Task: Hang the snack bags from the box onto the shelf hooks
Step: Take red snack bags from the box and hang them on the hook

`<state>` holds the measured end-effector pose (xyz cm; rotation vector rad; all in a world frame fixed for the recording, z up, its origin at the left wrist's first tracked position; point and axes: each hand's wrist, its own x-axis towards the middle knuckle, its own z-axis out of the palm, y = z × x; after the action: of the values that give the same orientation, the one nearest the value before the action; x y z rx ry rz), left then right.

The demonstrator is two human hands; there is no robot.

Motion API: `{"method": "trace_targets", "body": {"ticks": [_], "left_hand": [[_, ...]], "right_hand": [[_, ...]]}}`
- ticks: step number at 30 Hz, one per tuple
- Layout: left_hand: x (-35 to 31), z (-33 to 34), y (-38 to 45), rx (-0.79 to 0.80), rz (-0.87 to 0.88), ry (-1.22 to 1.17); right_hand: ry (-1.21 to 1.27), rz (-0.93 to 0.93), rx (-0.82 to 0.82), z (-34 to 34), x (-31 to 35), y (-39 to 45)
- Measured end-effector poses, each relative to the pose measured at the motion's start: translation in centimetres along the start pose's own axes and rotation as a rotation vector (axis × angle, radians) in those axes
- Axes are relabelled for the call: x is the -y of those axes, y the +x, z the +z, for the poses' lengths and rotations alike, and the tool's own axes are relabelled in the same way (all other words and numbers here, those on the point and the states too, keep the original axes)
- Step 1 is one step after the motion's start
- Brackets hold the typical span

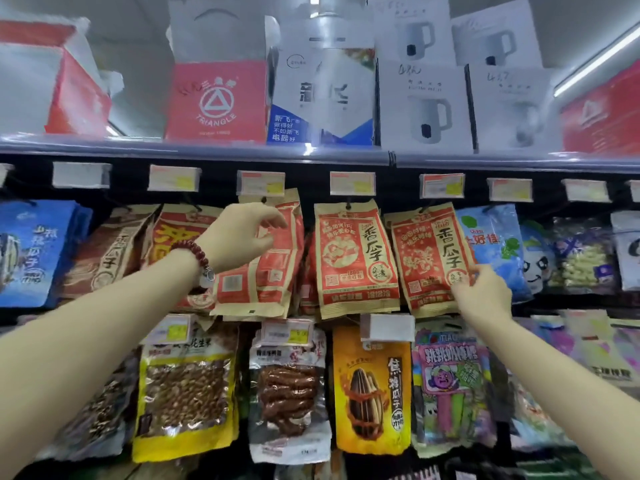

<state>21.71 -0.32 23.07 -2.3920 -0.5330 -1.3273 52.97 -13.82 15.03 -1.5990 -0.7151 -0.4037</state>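
Sunflower-seed bags in red and kraft paper hang along the upper hook row, packed edge to edge. The left hand (242, 233), a red bead bracelet (194, 254) on its wrist, reaches to the tilted bag (266, 265) under the third price tag (260, 183); its fingers curl at the bag's upper part and seem to pinch it, though the contact is partly hidden. The right hand (485, 289) holds the lower right corner of the seed bag on the right (429, 258), fingers bent round its edge. Between the two hangs another seed bag (353, 261), straight on its hook, its sides touching both neighbours. Little free room shows in this row: a blue snack bag (495, 244) overlaps just right of the held corner, and brown bags (114, 251) crowd the left. Directly below, a second row hangs close under the bags' bottom edges: a peanut bag (183, 386), a sausage pack (287, 393), an orange seed bag (372, 389). Above, the shelf edge (242, 150) carries appliance boxes, among them a red Triangle box (216, 102).
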Motion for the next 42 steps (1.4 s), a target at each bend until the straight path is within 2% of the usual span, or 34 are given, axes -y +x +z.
{"method": "trace_targets", "body": {"ticks": [9, 14, 18, 25, 30, 35, 42], "left_hand": [[5.3, -2.1, -4.7, 0.041, -0.027, -0.022], [6.7, -2.4, -6.3, 0.053, -0.093, -0.036], [7.9, -2.6, -7.1, 0.066, -0.173, -0.027], [8.5, -2.0, -7.1, 0.007, -0.43, -0.166], [8.2, -0.3, -5.8, 0.016, -0.542, -0.275], [7.8, 2.2, -4.4, 0.071, -0.566, -0.474], [8.5, 2.6, -4.2, -0.003, -0.573, -0.648]], "right_hand": [[0.028, -0.119, 0.08, 3.1, 5.8, -8.2], [0.06, -0.263, 0.192, 4.9, 8.8, -10.0], [0.132, -0.297, 0.252, 7.0, 10.6, -10.2], [0.32, -0.209, 0.38, 10.7, 12.9, -10.5], [0.356, -0.127, 0.372, 12.6, 14.2, -10.4], [0.401, -0.03, 0.376, 14.1, 15.2, -10.2], [0.516, 0.003, 0.376, 14.4, 16.3, -10.8]]}}
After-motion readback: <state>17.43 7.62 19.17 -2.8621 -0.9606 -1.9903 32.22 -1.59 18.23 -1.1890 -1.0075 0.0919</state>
